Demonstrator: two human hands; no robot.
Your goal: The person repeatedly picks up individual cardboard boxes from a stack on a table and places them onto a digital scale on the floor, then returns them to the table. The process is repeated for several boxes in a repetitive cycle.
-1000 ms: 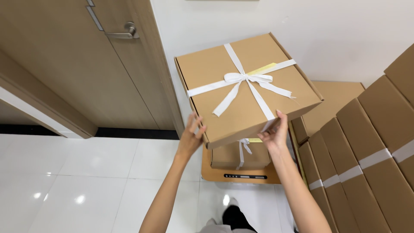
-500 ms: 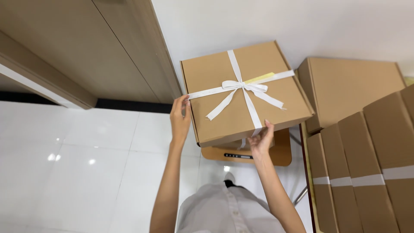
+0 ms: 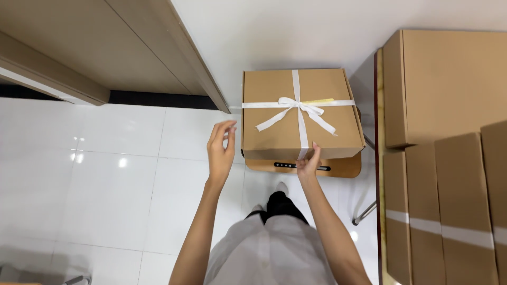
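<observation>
1. Head view: a brown cardboard box (image 3: pixel 298 113) tied with a white ribbon (image 3: pixel 297 108) in a bow lies flat on a wooden chair seat (image 3: pixel 346 168). Its near edge overhangs the seat's front edge a little, and its far edge lies close to the white wall (image 3: pixel 296 31).
2. The right hand (image 3: pixel 308 164) touches the box at the middle of its near edge, fingers pressed on the cardboard just where the ribbon comes down. It is a light fingertip contact, not a closed hold.
3. The left hand (image 3: pixel 221 148) hangs in the air near the box's left near corner, apart from it, fingers loosely spread and holding nothing.
4. In my judgement the step in hand is settling the box on the seat. Doing it well calls for pushing squarely on the near edge, low on the cardboard and clear of the bow, so the box slides straight back and sits fully carried.
5. The left hand would steady best flat on the left side.
6. More plain cardboard boxes (image 3: pixel 443 84) stand along the right, and a wooden door (image 3: pixel 95 47) lies at the upper left above the white tiled floor (image 3: pixel 105 174).
</observation>
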